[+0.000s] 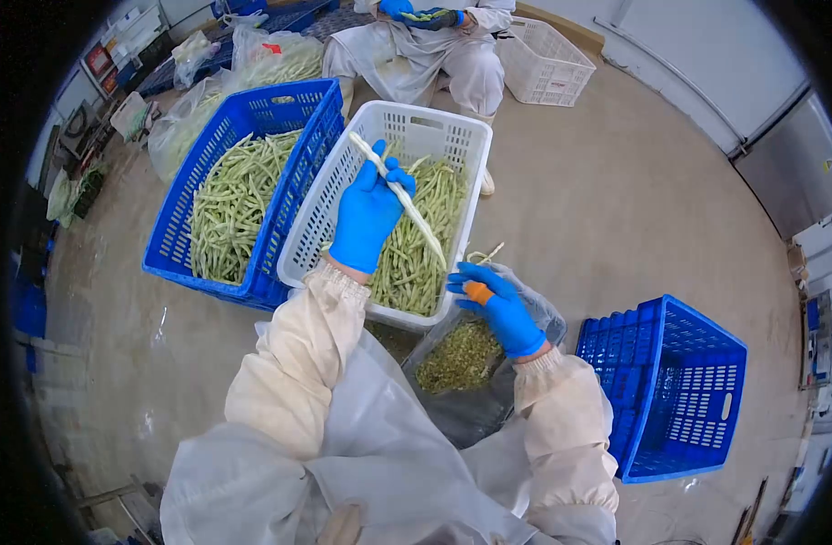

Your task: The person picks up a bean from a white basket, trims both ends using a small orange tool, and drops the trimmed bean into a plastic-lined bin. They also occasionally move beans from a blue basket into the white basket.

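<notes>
above a white crate of beans, left hand grips one pod; right hand, over bagged scraps, has unclear hold.

The left hand, in a blue glove, grips a long pale bean slantwise above a white crate partly filled with green beans. The right hand, also blue-gloved, with an orange band around one finger, is near the bean's lower end; whether it touches is unclear. Below this hand, a plastic bag contains green scraps. A blue crate of beans stands just beside the white one, to the left; stacked blue crates stand at right. Beyond, another person sits near a white basket
</notes>
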Tool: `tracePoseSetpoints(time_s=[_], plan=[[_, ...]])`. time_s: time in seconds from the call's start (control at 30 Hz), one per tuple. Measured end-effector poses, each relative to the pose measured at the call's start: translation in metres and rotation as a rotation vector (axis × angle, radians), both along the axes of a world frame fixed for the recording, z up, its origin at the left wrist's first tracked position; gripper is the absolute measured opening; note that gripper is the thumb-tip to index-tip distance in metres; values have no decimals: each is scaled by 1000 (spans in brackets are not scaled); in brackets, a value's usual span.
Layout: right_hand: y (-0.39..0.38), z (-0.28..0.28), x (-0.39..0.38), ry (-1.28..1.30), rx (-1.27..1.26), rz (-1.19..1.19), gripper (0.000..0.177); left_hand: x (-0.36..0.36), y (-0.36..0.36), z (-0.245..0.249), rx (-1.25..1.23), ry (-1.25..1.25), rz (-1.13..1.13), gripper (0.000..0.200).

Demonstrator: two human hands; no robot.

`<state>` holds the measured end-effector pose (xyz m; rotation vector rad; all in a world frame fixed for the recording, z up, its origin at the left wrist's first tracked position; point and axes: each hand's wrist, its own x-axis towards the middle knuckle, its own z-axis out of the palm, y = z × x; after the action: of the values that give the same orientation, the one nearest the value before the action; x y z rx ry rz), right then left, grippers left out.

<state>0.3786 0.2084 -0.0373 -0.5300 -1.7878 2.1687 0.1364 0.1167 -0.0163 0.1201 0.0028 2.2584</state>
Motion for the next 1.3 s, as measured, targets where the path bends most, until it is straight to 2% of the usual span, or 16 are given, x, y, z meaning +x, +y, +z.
tracePoseSetpoints(time_s=[0.07,0.33,0.47,0.53,0.6,0.63,0.73,0.8,0.97,1.03,1.07,1.1,1.13,1.2,1.27,1.3], plan=[[-10,14,-8,39,-376,173,30,6,6,2,-37,10,19,37],[-13,10,-14,65,-356,220,27,18,9,12,-224,191,62,39],[-14,-7,-16,29,99,115,19,44,9,21,-586,277,56,39],[-19,-12,-18,7,311,59,15,52,12,19,-650,624,162,38],[-32,-17,-20,-18,932,0,12,65,16,14,-743,686,201,34],[-43,-18,-20,41,966,-5,9,69,18,11,-831,822,136,33],[-52,-18,-19,47,995,103,10,87,19,7,-1014,1064,94,29],[-35,-16,-11,60,767,-87,14,83,11,-1,-900,1409,153,28],[55,17,32,115,166,-585,11,9,-51,-18,-1151,1610,339,23],[73,16,50,3,309,-630,11,-40,-96,-12,-1288,1526,538,24],[80,10,58,1,306,-619,11,-61,-119,1,-1382,1208,533,24],[84,-3,66,-163,468,-479,12,-86,-139,14,-1717,1341,620,28],[83,-18,72,-322,625,-333,13,-150,-177,-10,-1649,1638,985,34],[70,-48,87,-439,1361,59,12,-164,-197,7,-1995,1813,1062,41],[50,-70,98,-531,1347,366,13,-188,-191,-1,-2355,2200,1412,40],[42,-69,90,-537,1337,370,13,-207,-180,-31,-1988,2346,1326,31]])
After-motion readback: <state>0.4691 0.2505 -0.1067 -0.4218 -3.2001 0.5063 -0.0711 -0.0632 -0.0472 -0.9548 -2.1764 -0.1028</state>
